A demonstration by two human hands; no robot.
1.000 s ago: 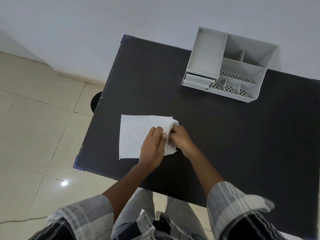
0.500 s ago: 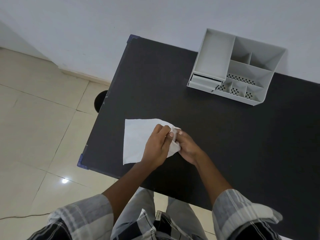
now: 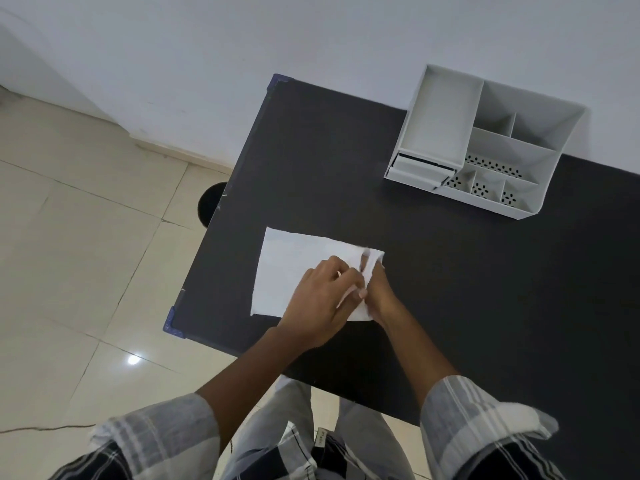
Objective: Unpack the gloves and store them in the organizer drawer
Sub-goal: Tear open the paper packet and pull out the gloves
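Observation:
A flat white glove packet point(image 3: 291, 268) lies on the black table point(image 3: 485, 289) near its left front corner. My left hand point(image 3: 318, 303) rests on the packet's right half and pinches its right end. My right hand point(image 3: 381, 296) grips the same end from the right side, fingers closed on the crumpled edge. No gloves are visible outside the packet. The grey organizer point(image 3: 485, 143) stands at the back of the table by the wall, its small drawer point(image 3: 415, 173) at the lower left, pulled out slightly.
The organizer has several open compartments, some with perforated floors. The table's left edge drops to a tiled floor, where a dark round object point(image 3: 210, 206) shows beneath the table. A white wall runs behind the table.
Both hands stay on the packet's right end, and the pinched edge looks more crumpled. The camera view has shifted, so table and organizer sit further right in frame.

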